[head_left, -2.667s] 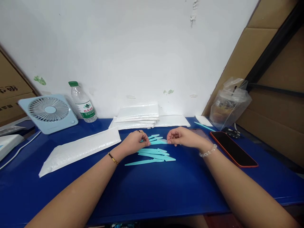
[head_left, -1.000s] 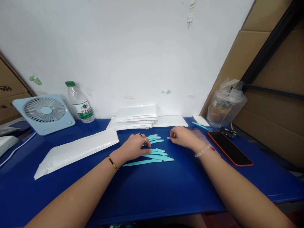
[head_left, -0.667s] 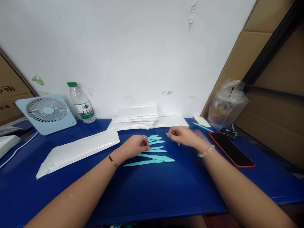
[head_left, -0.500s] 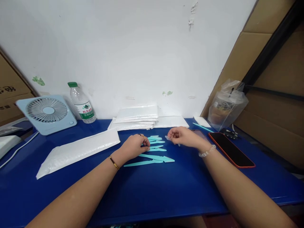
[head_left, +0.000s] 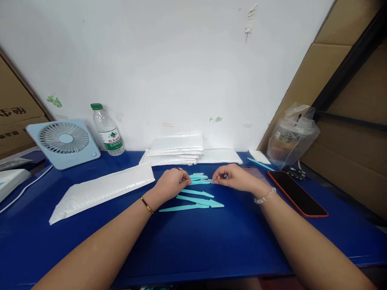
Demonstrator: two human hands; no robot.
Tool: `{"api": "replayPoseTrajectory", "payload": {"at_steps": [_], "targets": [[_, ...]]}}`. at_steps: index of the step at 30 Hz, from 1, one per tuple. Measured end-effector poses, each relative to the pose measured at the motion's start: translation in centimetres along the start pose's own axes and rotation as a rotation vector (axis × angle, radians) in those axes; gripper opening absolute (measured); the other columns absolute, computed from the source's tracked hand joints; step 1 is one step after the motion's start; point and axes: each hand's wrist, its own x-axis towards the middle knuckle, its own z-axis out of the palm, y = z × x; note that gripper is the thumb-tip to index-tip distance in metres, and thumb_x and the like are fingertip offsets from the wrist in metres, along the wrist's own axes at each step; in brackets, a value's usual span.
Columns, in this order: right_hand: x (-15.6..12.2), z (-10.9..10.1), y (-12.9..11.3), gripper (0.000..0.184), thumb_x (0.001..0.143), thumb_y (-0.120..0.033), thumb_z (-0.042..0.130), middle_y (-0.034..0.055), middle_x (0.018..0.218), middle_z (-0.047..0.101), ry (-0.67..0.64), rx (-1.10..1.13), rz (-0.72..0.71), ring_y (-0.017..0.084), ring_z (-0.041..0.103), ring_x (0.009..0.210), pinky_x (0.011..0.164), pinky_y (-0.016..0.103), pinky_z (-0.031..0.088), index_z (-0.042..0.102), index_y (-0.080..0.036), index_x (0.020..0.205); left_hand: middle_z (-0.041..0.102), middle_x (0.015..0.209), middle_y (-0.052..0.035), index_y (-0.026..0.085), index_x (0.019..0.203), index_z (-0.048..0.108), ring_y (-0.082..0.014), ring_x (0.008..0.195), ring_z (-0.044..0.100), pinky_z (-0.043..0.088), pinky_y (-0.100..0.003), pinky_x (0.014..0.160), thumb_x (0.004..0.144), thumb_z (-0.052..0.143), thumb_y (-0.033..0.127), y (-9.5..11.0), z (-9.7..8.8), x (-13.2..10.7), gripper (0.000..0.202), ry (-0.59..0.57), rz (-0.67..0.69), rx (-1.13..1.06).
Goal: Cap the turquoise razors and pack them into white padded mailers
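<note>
Your right hand point(head_left: 234, 178) has drawn back in toward your left hand point(head_left: 172, 183). Both sets of fingertips are closed on one teal strip point(head_left: 201, 182) at centre frame, just above the other strips point(head_left: 196, 199). You seem to be separating it, so pinch lightly and steadily. The phone point(head_left: 298, 193) sits right and the envelope point(head_left: 102, 189) left. Your room to move is lower centre, short of the table point(head_left: 196, 241) edge.

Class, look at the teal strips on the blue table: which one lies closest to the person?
The long teal strip at the front of the fan, its pointed tip reaching left below the left hand. All other strips lie farther back.
</note>
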Motion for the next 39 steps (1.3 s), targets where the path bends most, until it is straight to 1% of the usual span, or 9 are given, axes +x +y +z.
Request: {"api": "replayPoseTrajectory", "payload": {"at_steps": [10, 19, 22, 24, 25, 28, 31, 35, 39], "targets": [[0.0, 0.1, 0.1, 0.018, 0.079, -0.029, 0.056, 0.0036, 0.081, 0.068, 0.004, 0.021, -0.014, 0.015, 0.058, 0.070, 0.062, 0.026, 0.044, 0.070, -0.019, 0.087, 0.066, 0.084, -0.0020, 0.021, 0.076, 0.065, -0.0174, 0.073, 0.059, 0.040, -0.027, 0.061, 0.083, 0.048, 0.037, -0.1, -0.2, 0.0, 0.024, 0.012, -0.002, 0.007], [0.5, 1.4, -0.7, 0.019, 0.080, -0.029, 0.056, 0.0037, 0.085, 0.069, 0.020, 0.009, -0.050, 0.015, 0.060, 0.073, 0.064, 0.024, 0.044, 0.069, -0.019, 0.089, 0.065, 0.084, -0.0021, 0.021, 0.079, 0.065, -0.0172, 0.075, 0.059, 0.040, -0.027, 0.063, 0.084, 0.047, 0.037, 0.8, 0.1, -0.1, 0.024, 0.025, 0.037, 0.016], [0.4, 0.1, 0.7, 0.020, 0.081, -0.029, 0.055, 0.0043, 0.088, 0.068, 0.209, -0.133, 0.036, 0.016, 0.060, 0.076, 0.066, 0.025, 0.044, 0.069, -0.020, 0.091, 0.066, 0.084, -0.0025, 0.021, 0.079, 0.065, -0.0177, 0.075, 0.059, 0.040, -0.027, 0.064, 0.084, 0.046, 0.037, 0.1, 0.1, 0.1, 0.026, 0.019, -0.019, 0.023], [0.3, -1.0, 2.0, 0.018, 0.080, -0.026, 0.054, 0.0048, 0.085, 0.068, 0.353, -0.294, 0.133, 0.017, 0.059, 0.076, 0.067, 0.026, 0.042, 0.069, -0.019, 0.086, 0.066, 0.085, -0.0024, 0.022, 0.085, 0.065, -0.0185, 0.078, 0.059, 0.040, -0.027, 0.065, 0.083, 0.048, 0.037, -0.3, 0.0, 0.2, 0.023, 0.030, -0.042, 0.039], [0.3, -1.4, 2.6, 0.017, 0.079, -0.025, 0.053, 0.0050, 0.082, 0.067, 0.378, -0.356, 0.186, 0.017, 0.059, 0.074, 0.065, 0.027, 0.042, 0.069, -0.019, 0.083, 0.066, 0.087, -0.0024, 0.022, 0.088, 0.065, -0.0189, 0.080, 0.059, 0.040, -0.027, 0.066, 0.081, 0.050, 0.038, -0.4, -0.1, 0.2, 0.023, 0.038, -0.038, 0.043], [0.5, -1.6, 3.8, 0.018, 0.077, -0.032, 0.056, 0.0057, 0.078, 0.067, 0.332, -0.447, 0.303, 0.018, 0.058, 0.070, 0.060, 0.026, 0.039, 0.069, -0.018, 0.077, 0.065, 0.089, -0.0012, 0.025, 0.090, 0.065, -0.0195, 0.084, 0.058, 0.040, -0.027, 0.068, 0.078, 0.056, 0.044, 0.2, -0.5, -0.1, 0.025, -0.008, 0.067, 0.031], [1.2, -0.4, 4.1, 0.023, 0.074, -0.040, 0.060, 0.0070, 0.083, 0.066, 0.292, -0.511, 0.325, 0.019, 0.058, 0.073, 0.060, 0.027, 0.038, 0.069, -0.019, 0.074, 0.065, 0.087, 0.0003, 0.025, 0.083, 0.067, -0.0186, 0.084, 0.058, 0.039, -0.027, 0.072, 0.075, 0.060, 0.045, 1.1, -0.7, -0.6, 0.022, -0.118, 0.176, 0.017], [1.9, 0.8, 3.7, 0.017, 0.076, -0.034, 0.059, 0.0062, 0.085, 0.064, 0.270, -0.449, 0.283, 0.018, 0.057, 0.074, 0.063, 0.026, 0.040, 0.066, -0.019, 0.074, 0.066, 0.082, -0.0005, 0.023, 0.077, 0.066, -0.0176, 0.080, 0.058, 0.039, -0.027, 0.071, 0.076, 0.060, 0.036, 1.4, -0.3, -0.7, 0.014, -0.154, 0.139, 0.006], [1.3, 0.3, 3.1, 0.017, 0.077, -0.034, 0.059, 0.0040, 0.075, 0.063, 0.245, -0.247, 0.248, 0.014, 0.055, 0.066, 0.058, 0.024, 0.039, 0.062, -0.018, 0.076, 0.065, 0.073, -0.0005, 0.022, 0.075, 0.064, -0.0158, 0.069, 0.057, 0.039, -0.025, 0.060, 0.077, 0.056, 0.035, 0.8, 0.0, -0.5, 0.015, -0.143, 0.065, -0.053]]}}
